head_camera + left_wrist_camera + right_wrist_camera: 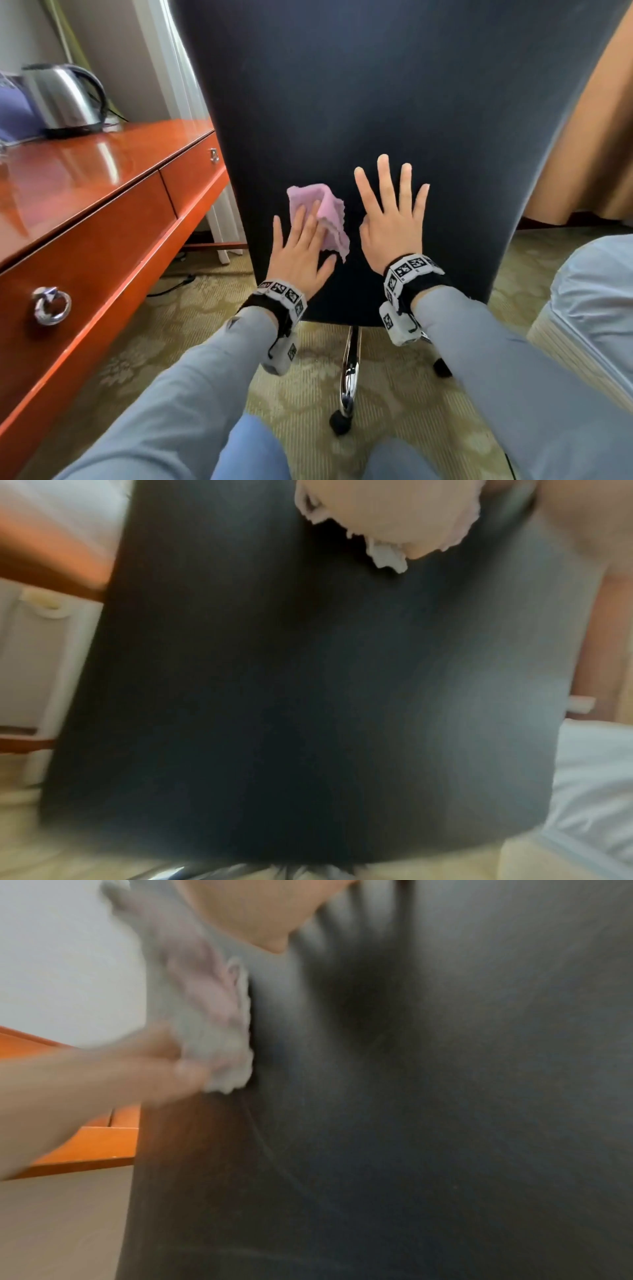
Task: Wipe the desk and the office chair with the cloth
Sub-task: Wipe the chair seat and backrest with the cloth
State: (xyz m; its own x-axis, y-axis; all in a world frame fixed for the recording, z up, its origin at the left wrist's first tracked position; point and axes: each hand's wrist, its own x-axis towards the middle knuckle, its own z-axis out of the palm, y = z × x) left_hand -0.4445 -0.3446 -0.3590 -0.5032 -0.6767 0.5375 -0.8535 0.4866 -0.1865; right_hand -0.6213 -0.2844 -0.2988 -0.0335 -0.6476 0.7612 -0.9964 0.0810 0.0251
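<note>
The dark backrest of the office chair [394, 102] fills the middle of the head view. A folded pink cloth [325, 219] lies flat against its lower part, pressed there by my left hand [301, 246] with straight fingers. My right hand [394, 209] is spread flat on the backrest just right of the cloth, holding nothing. The red-brown wooden desk [85, 178] stands to the left. Both wrist views are blurred: the chair back [308, 696] with the cloth's [387, 555] edge in the left wrist view, the cloth [212, 1020] under my left hand [103, 1074] in the right wrist view.
A steel kettle [65, 96] sits on the desk's far left. The desk has drawers with ring handles [51, 305]. Under the chair are its chrome legs and castors [342, 421] on patterned carpet. A bed's white cover [596, 291] is at the right, curtains behind.
</note>
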